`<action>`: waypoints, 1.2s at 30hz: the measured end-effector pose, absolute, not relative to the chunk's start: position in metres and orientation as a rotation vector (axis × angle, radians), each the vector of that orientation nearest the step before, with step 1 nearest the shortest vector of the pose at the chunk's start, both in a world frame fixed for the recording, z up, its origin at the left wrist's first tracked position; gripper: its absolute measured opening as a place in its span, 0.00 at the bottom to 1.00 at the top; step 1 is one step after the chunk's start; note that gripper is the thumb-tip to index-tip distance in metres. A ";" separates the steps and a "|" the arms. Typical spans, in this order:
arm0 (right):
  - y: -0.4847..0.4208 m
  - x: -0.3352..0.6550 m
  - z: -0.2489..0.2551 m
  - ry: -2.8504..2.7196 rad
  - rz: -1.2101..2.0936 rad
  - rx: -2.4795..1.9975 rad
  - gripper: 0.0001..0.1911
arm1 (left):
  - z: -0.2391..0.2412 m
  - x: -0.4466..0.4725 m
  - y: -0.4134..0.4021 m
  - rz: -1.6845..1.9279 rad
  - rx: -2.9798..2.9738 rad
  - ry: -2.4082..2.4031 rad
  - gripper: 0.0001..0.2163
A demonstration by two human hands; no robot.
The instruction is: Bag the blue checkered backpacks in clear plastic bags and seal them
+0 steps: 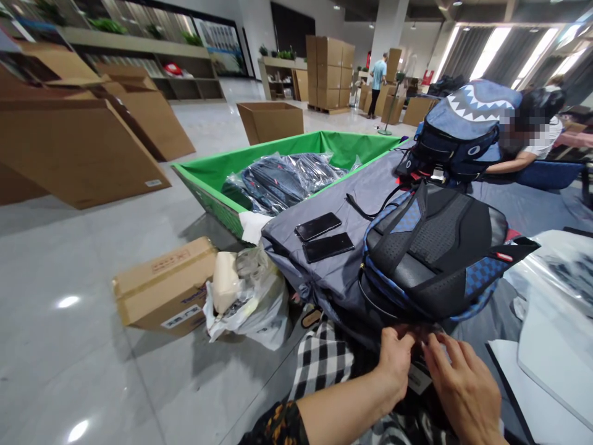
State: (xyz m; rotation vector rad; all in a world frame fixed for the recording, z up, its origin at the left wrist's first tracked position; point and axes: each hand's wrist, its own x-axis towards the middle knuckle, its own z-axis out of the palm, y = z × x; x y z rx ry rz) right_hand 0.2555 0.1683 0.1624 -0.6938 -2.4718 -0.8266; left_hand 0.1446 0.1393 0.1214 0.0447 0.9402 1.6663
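Note:
A black and blue checkered backpack [435, 253] lies back-panel up on the grey-covered table [333, 272]. Both my hands work at its near bottom edge. My left hand [396, 358] has its fingers curled against the bag's lower edge. Beside it, my right hand [463, 383] has bent fingers pinching at the same edge, over a white tag [419, 378]. What the fingers grip is hidden. Two black phones [324, 237] lie flat on the cloth, left of the backpack.
A shark-print backpack [463, 130] stands at the table's far side, with a seated person [537, 136] behind it. A green bin [217, 179] holds plastic-wrapped bags. On the floor sit a cardboard box [162, 287] and a plastic bag [250, 303]. White sheets [556, 346] lie right.

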 end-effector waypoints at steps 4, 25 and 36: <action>0.164 0.257 0.162 -2.422 -0.724 -0.694 0.13 | 0.128 0.145 0.137 1.675 0.091 0.963 0.14; 0.185 0.249 0.154 -2.338 -0.604 -0.828 0.10 | 0.142 0.156 0.141 1.767 -0.124 1.128 0.12; 0.178 0.253 0.153 -2.328 -0.597 -0.851 0.07 | 0.168 0.141 0.127 1.659 0.288 1.172 0.11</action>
